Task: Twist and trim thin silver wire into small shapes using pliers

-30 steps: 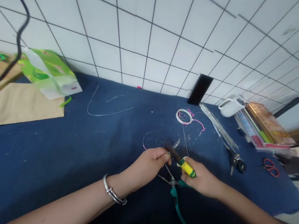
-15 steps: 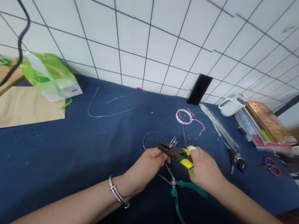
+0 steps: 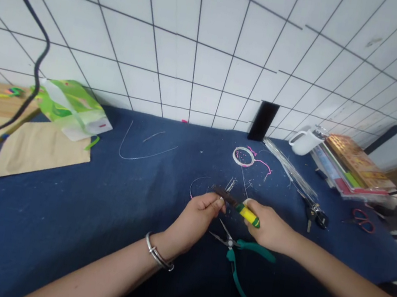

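Note:
My right hand (image 3: 269, 227) is wrapped round the yellow-and-green handles of a pair of pliers (image 3: 248, 215). Their dark, rusty-looking jaws point left, right at the fingertips of my left hand (image 3: 199, 215). Thumb and forefinger of that hand pinch together on something small, with a shiny spot at the tips; the rest is hidden. Just behind the jaws show short bent pieces of silver wire (image 3: 231, 184). Below the hands, teal-handled long-nose pliers (image 3: 230, 243) lie spread on the blue cloth. Left of the jaws, a thin curved wire (image 3: 195, 182) carries a few pink beads.
Behind the hands lies a white ring (image 3: 243, 156) with pink beads and string. To the right are a bundle of wires (image 3: 289, 166), keys (image 3: 311, 215), red scissors (image 3: 363, 220), a white mug (image 3: 306, 141) and stacked books (image 3: 355, 167). A green bag (image 3: 65, 101) sits left.
The pliers have turned in my right hand, so one yellow handle shows where two showed before. My left fingertips stay by the jaws. The view has shifted slightly.

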The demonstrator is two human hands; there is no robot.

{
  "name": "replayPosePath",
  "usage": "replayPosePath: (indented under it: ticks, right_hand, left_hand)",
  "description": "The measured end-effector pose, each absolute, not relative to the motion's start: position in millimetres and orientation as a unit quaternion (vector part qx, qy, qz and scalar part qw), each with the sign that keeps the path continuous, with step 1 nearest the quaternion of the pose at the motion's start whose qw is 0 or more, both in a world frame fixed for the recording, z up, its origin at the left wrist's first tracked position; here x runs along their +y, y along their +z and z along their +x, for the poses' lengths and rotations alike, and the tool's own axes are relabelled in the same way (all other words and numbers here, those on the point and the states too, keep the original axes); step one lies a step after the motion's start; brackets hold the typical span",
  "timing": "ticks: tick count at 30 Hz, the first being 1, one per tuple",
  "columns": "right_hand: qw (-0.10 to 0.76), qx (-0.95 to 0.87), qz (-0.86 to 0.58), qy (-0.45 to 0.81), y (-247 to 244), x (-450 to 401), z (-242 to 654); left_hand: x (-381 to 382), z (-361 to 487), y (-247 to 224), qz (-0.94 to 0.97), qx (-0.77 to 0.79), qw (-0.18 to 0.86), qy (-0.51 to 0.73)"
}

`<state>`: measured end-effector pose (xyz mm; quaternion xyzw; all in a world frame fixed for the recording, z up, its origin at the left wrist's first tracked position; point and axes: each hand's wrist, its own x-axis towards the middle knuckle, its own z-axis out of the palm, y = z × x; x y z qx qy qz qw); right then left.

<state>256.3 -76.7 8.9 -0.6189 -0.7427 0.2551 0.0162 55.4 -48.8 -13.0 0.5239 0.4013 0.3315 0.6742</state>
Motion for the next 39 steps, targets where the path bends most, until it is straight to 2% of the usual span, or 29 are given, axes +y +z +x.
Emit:
replayPosePath:
  ticks: [3, 5, 8, 15, 18, 28, 31, 36, 39]
  right_hand:
    - [-0.015, -0.768, -0.63, 0.119, 7, -74, 258]
    - [-0.024, -0.771, -0.628, 0.103, 8, -73, 259]
    - [-0.023, -0.755, -0.628, 0.188, 11, -73, 262]
    - [0.007, -0.628, -0.584, 0.514, 22, -72, 265]
    - [0.028, -0.601, -0.565, 0.564, 25, -73, 262]
    - [0.017, -0.628, -0.606, 0.488, 24, -81, 256]
    - [0.019, -0.634, -0.604, 0.482, 23, -83, 257]
    - [0.026, -0.644, -0.615, 0.455, 18, -86, 259]
    - [0.026, -0.645, -0.62, 0.445, 14, -88, 259]
  left_hand:
    - [-51, 58, -13, 0.485, 0.427, 0.692, 0.324]
    - [-51, 58, -14, 0.479, 0.433, 0.695, 0.315]
    - [-48, 56, -17, 0.501, 0.424, 0.693, 0.297]
    - [-42, 56, -12, 0.519, 0.418, 0.703, 0.248]
    - [-42, 56, -12, 0.518, 0.422, 0.702, 0.247]
    - [-44, 55, -8, 0.533, 0.425, 0.696, 0.228]
    - [-43, 56, -14, 0.595, 0.42, 0.643, 0.236]
    - [-43, 56, -26, 0.71, 0.432, 0.499, 0.247]
    - [-44, 56, -26, 0.712, 0.427, 0.501, 0.243]
